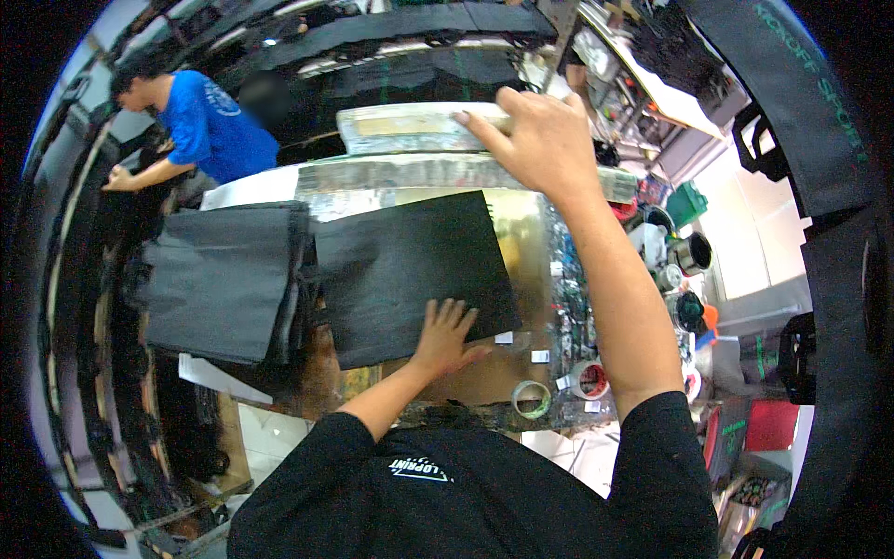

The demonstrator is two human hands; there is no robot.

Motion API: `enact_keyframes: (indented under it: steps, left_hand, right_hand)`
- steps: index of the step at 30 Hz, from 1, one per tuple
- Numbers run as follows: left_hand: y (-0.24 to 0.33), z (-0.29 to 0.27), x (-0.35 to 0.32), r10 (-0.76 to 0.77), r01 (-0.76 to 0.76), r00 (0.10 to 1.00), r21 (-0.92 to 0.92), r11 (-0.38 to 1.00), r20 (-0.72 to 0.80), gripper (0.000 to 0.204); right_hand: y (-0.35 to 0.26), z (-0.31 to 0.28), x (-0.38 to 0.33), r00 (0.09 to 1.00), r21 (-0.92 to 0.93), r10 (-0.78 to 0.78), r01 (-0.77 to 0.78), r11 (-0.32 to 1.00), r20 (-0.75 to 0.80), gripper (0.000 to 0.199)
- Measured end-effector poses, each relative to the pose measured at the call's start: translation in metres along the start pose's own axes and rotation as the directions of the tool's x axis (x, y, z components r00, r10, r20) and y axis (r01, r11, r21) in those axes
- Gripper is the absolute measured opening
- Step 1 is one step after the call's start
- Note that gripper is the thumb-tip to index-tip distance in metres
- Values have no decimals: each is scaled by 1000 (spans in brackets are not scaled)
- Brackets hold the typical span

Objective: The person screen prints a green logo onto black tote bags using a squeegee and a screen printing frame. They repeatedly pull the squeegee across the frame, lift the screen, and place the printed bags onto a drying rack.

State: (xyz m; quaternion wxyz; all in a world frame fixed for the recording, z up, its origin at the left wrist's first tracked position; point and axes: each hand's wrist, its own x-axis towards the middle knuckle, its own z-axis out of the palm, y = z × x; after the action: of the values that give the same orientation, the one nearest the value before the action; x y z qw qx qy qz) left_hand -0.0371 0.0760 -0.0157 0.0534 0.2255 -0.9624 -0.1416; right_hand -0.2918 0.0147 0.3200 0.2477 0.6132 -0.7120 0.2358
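Note:
My left hand (447, 337) lies flat, fingers spread, on the lower right part of a flat black fabric piece (405, 256). That piece rests on the worn, brownish-yellow top of the work table (531, 252). Farther off, my right hand (545, 144) is closed on the right end of a long, pale frame (400, 128), like a screen-printing frame seen edge-on. A tan strip runs along its side, and most of it is foreshortened. Left of the fabric piece sits a stack of similar black pieces (223, 279).
Rolls of tape (532, 399) lie near the table's front edge. Tins and tubs (691, 252) crowd the right side. A person in a blue shirt (209, 126) works at far left beside long racks (70, 307). Black printed fabric (838, 279) hangs at far right.

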Motion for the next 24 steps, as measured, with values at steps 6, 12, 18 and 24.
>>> enact_keyframes:
  steps: [6, 12, 18, 24]
  left_hand:
    - [-41, 8, -33, -25, 22, 995, 35, 999, 95, 108]
    - [-47, 15, 46, 92, -98, 987, 37, 995, 130, 115]
    - [-34, 16, 35, 136, -143, 977, 32, 989, 162, 119]
    - [-25, 20, 18, 113, -115, 986, 4, 993, 125, 119]
  right_hand:
    - [4, 3, 11, 1000, -20, -26, 26, 999, -10, 69]
    - [9, 5, 18, 999, -31, -27, 26, 999, -19, 75]
    - [7, -6, 19, 1000, 108, 17, -18, 994, 16, 66]
    - [-1, -15, 18, 993, 100, 0, -12, 995, 117, 65]
